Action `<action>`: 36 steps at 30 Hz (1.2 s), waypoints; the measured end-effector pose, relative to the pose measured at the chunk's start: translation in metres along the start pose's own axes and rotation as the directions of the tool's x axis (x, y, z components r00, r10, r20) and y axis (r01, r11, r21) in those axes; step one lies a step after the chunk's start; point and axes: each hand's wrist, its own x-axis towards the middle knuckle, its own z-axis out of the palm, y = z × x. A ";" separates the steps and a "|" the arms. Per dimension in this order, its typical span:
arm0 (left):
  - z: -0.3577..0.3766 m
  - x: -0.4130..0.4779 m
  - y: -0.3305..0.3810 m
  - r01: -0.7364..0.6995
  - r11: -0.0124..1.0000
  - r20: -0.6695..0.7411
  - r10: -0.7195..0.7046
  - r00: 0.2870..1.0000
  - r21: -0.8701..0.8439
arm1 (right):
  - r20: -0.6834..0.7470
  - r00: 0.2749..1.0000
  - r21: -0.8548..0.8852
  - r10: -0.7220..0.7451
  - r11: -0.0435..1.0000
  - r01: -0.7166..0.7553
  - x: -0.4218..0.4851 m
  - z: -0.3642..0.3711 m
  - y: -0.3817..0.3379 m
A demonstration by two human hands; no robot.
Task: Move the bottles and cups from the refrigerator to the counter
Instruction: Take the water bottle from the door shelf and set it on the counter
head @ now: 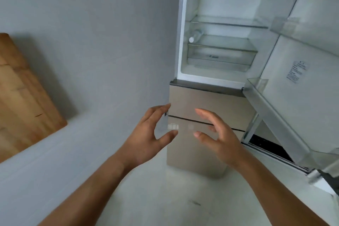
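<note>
The refrigerator (185, 24) stands open in the upper right of the head view. A clear bottle with a white cap (196, 36) lies on its side at the left of a lower glass shelf, above the clear drawer (220, 57). The other shelves look bare. My left hand (146, 135) and my right hand (218, 137) hover side by side in front of the beige lower drawers (201, 101), well below the bottle. Both have spread, relaxed fingers and hold nothing.
The open fridge door (293, 71) with clear door bins juts out on the right. A wooden cutting board (23, 95) leans against the grey wall on the white counter (45, 167) at the left. Light floor lies below the hands.
</note>
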 end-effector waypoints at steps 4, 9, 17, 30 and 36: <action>0.019 0.068 -0.001 -0.060 0.998 0.032 0.061 0.998 -0.029 | -0.109 0.994 -0.022 0.012 1.000 -0.015 0.031 -0.031 0.011; 0.035 0.152 -0.015 -0.129 0.992 0.054 0.130 0.990 -0.012 | -0.193 0.981 -0.081 0.004 0.996 -0.020 0.087 -0.061 0.028; 0.035 0.301 -0.061 -0.177 0.984 0.042 0.177 0.983 -0.010 | -0.273 0.962 -0.166 0.017 0.984 -0.065 0.215 -0.090 0.062; 0.046 0.435 -0.101 -0.188 0.975 0.052 0.183 0.982 0.121 | -0.334 0.941 -0.223 0.045 0.967 -0.126 0.356 -0.115 0.115; 0.049 0.455 -0.104 -0.157 0.975 0.033 0.154 0.988 0.160 | -0.282 0.959 -0.290 0.032 0.950 -0.117 0.408 -0.122 0.133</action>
